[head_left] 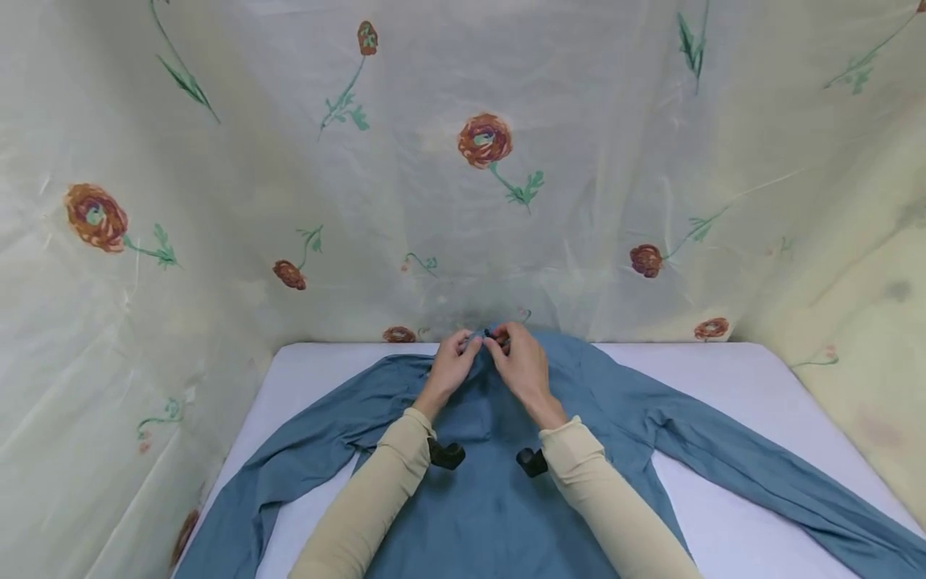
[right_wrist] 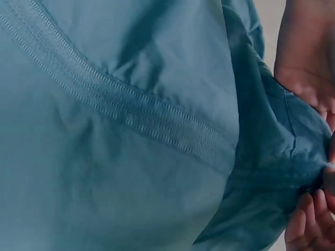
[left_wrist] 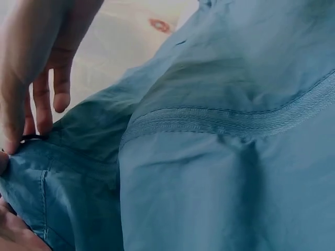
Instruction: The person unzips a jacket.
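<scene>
A blue long-sleeved jacket (head_left: pixel 499 498) lies spread out, with its neck end at the far edge of the table. At that end my left hand (head_left: pixel 450 366) pinches the fabric between thumb and fingers. Close beside it, my right hand (head_left: pixel 524 366) pinches the same edge near a small black piece (head_left: pixel 488 333), too small to make out. A thin black cord or loop (left_wrist: pixel 32 137) shows at the fingertips in the left wrist view. A stitched, ribbed band (right_wrist: pixel 157 117) crosses the fabric in the right wrist view.
The white table (head_left: pixel 716 515) shows on both sides of the jacket, whose left sleeve (head_left: pixel 289 458) and right sleeve (head_left: pixel 760 450) spread outward. A flower-printed curtain (head_left: pixel 579 201) hangs behind and at the sides. Black mounts (head_left: pixel 446 455) sit at both wrists.
</scene>
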Demonstrator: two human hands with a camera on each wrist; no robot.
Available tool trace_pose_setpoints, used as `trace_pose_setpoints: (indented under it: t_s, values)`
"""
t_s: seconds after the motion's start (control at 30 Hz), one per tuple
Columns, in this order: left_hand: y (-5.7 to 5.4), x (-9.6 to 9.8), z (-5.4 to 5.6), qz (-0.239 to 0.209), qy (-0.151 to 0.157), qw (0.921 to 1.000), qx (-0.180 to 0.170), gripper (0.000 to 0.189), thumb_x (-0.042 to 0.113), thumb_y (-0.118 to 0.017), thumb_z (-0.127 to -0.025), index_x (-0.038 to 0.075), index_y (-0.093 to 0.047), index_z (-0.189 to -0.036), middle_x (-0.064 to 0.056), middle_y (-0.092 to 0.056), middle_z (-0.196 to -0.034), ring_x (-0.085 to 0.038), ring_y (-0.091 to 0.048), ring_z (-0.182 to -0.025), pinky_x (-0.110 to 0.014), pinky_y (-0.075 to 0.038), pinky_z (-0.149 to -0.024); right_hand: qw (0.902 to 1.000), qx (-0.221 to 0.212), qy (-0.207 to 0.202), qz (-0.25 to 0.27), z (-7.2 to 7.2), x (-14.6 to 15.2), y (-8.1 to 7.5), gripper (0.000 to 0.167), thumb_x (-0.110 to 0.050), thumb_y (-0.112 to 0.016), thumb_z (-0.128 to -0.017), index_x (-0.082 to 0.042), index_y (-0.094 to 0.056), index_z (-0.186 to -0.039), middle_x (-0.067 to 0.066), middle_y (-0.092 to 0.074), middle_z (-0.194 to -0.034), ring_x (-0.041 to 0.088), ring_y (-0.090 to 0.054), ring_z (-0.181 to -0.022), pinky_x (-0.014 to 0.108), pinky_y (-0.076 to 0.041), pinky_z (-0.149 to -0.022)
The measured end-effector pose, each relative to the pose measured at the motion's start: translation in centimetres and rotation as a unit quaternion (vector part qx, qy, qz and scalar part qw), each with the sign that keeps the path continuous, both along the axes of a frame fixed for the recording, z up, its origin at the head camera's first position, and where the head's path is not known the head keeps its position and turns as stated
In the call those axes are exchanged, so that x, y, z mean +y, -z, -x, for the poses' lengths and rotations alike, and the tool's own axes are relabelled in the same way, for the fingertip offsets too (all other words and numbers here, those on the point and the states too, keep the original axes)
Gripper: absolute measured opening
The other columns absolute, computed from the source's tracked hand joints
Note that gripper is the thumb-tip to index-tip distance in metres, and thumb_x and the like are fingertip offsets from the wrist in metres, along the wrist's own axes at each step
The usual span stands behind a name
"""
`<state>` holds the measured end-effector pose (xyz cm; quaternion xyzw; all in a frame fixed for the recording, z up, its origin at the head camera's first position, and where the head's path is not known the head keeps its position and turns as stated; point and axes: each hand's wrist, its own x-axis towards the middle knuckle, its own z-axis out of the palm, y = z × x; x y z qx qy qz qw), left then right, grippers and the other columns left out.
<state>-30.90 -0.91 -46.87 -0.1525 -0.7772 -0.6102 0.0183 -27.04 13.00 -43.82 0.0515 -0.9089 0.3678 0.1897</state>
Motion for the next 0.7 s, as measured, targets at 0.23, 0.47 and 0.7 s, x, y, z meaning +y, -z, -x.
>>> trace_pose_setpoints:
  t_s: [0.23, 0.47, 0.7]
  values:
    - [0.5, 1.2, -0.5, 0.028, -0.057, 0.9978, 0.022, 0.029, 0.031, -0.055, -0.097, 0.008, -0.073, -0.101, -0.013, -0.073, -0.090, -0.007, -0.055, -0.068, -0.020, -0.041, -0.063, 0.9983, -0.027, 0.042, 0.031, 0.0, -0.4, 0.4, 0.016, -0.024, -0.061, -0.093, -0.008, -0.063, -0.095, 0.009, -0.067, -0.085, 0.021, -0.061, -0.069, 0.033, -0.047, -0.061]
    - [0.7, 1.1, -1.2, 0.058, -0.127, 0.9896, 0.035, 0.031, 0.033, -0.054, -0.096, 0.012, -0.076, -0.089, 0.001, -0.059, -0.059, -0.005, -0.043, -0.053, -0.019, -0.034, -0.054, 0.9894, -0.098, 0.044, 0.098, -0.5, -0.9, 0.4, 0.021, -0.028, -0.062, -0.093, -0.008, -0.066, -0.094, 0.011, -0.068, -0.087, 0.022, -0.062, -0.074, 0.029, -0.048, -0.062]
    - [0.1, 1.2, -1.2, 0.051, -0.166, 0.9832, 0.054, 0.044, 0.032, -0.053, -0.097, 0.006, -0.060, -0.063, 0.009, -0.028, -0.047, -0.009, -0.025, -0.043, -0.023, -0.022, -0.046, 0.9788, -0.104, 0.050, 0.170, -0.2, -1.8, 0.1, 0.019, -0.026, -0.063, -0.091, -0.007, -0.065, -0.093, 0.011, -0.067, -0.085, 0.020, -0.064, -0.071, 0.026, -0.051, -0.061]
